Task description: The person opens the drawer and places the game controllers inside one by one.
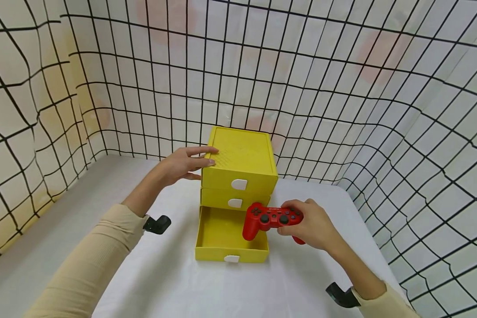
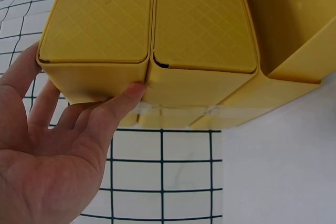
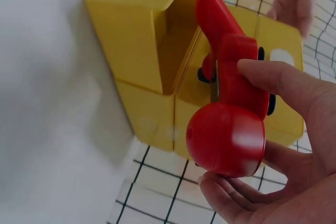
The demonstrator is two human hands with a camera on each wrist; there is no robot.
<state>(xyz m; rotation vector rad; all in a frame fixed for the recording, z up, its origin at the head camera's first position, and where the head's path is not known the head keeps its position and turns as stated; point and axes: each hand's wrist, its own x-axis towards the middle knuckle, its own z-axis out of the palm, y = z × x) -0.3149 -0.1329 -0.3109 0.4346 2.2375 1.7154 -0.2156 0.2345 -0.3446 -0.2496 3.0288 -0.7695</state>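
Observation:
A yellow three-drawer cabinet (image 1: 242,150) stands on the table, its bottom drawer (image 1: 231,255) pulled out and the upper two closed. My left hand (image 1: 179,165) rests at the cabinet's upper left edge, fairly straight fingers on the top and others against the side. In the left wrist view, one fingertip of the left hand (image 2: 63,145) touches the cabinet's side wall (image 2: 184,90). My right hand (image 1: 310,223) pinches one end of a red game controller (image 1: 273,216), thumb on one face. The controller is over the drawer's right part, buttons and sticks facing the head camera.
A white cloth (image 1: 175,282) covers the table. Black wire grid panels (image 1: 151,88) surround it at the back and both sides, with pale sheeting behind them. White pull tabs (image 1: 239,184) stick out from the drawer fronts. Each wrist carries a black mount (image 1: 157,224).

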